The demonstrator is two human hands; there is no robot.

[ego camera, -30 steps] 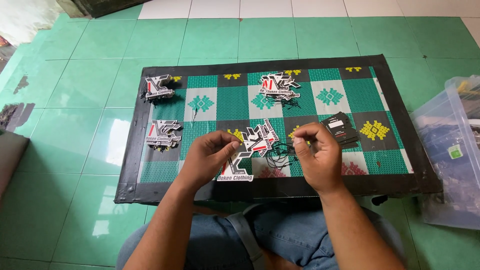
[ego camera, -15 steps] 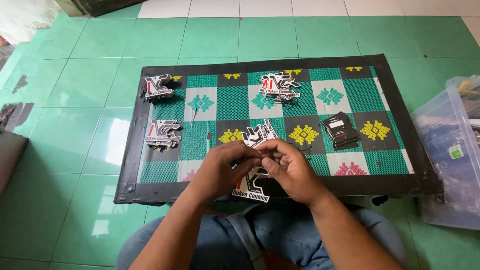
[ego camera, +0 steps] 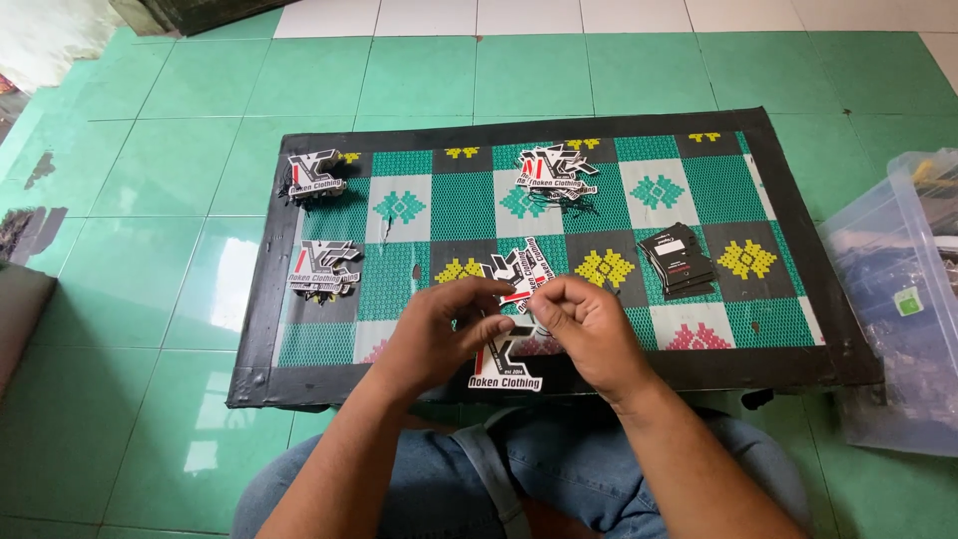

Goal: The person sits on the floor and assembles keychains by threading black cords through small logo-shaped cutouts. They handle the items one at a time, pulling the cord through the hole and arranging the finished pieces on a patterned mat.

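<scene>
**Two hands pinch a tag over the mat**

At lower centre of the frame, the left hand and right hand meet, fingers narrowed together on a die-cut tag that hangs between them just above the near edge of the mat. A small pile of tags lies just behind the hands. More piles sit upper left, mid left and upper centre. Black cards are stacked right of centre. A clear bin stands at the right edge.
</scene>
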